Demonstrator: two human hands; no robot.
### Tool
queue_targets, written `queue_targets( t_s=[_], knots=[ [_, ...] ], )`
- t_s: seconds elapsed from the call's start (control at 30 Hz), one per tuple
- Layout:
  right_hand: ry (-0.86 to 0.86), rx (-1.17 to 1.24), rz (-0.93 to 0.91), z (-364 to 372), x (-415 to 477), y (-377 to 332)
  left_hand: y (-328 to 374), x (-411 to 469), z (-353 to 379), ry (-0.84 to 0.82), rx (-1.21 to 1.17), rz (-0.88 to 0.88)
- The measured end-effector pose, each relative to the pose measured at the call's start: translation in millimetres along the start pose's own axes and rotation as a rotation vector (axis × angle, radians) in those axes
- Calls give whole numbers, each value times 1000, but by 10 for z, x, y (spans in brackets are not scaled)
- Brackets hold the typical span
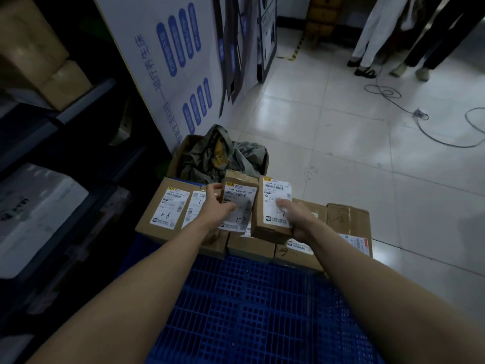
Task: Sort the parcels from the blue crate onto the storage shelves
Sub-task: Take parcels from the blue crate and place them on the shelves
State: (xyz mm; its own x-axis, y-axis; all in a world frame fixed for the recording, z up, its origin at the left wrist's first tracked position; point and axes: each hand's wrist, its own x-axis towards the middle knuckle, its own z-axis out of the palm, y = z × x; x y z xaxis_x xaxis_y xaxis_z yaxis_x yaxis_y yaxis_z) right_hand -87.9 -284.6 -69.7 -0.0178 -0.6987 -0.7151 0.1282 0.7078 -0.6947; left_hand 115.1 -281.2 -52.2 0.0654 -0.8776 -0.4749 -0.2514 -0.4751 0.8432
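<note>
Bottom of frame: blue crate [249, 311], grid surface, bare in its near part. Both my forearms cross it toward mid-frame.

Left hand [215, 208]: grips the left parcel [240, 203] at its left edge, thumb lying on the label. The parcel is a small brown box, tilted up toward me; its white label carries a handwritten "1-7".

Right hand [296, 216]: grips the right parcel [273, 211] at its lower right corner, thumb on the label, fingers curled beneath. Same type of brown box, label also marked "1-7".

The two parcels are side by side at frame centre; I cannot tell whether they touch. Both are raised above the stack [249, 245] of brown boxes on the far end of the crate. The wide box [157, 214], left of the left hand, has two labels. The creased box [349, 222] is at the right end.

Behind the stack: an open carton [181, 153] on the floor, stuffed with grey bags [223, 153].

Left of frame: dark shelves [86, 101], with brown boxes [39, 53] upper left and a white package [31, 216] lower left.

Top centre: white board [170, 61] with blue print, leaning.

Upper right: two people's legs [372, 35]; a cable [420, 122] lies on the tiled floor.
</note>
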Motion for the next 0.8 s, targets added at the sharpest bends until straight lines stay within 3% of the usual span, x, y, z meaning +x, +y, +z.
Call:
queue_targets(
  t_s=[0.23, 0.43, 0.8],
  knots=[
    [-63, -49, -30, -44, -221, -88, 13, -180, -76, 97, -52, -12],
    [-155, -61, -44, 38, -455, -174, 127, -543, -300, 56, -214, -44],
    [-440, -236, -141, 596, -1445, -265, 96, -2216, -841, 238, -398, -13]
  ],
)
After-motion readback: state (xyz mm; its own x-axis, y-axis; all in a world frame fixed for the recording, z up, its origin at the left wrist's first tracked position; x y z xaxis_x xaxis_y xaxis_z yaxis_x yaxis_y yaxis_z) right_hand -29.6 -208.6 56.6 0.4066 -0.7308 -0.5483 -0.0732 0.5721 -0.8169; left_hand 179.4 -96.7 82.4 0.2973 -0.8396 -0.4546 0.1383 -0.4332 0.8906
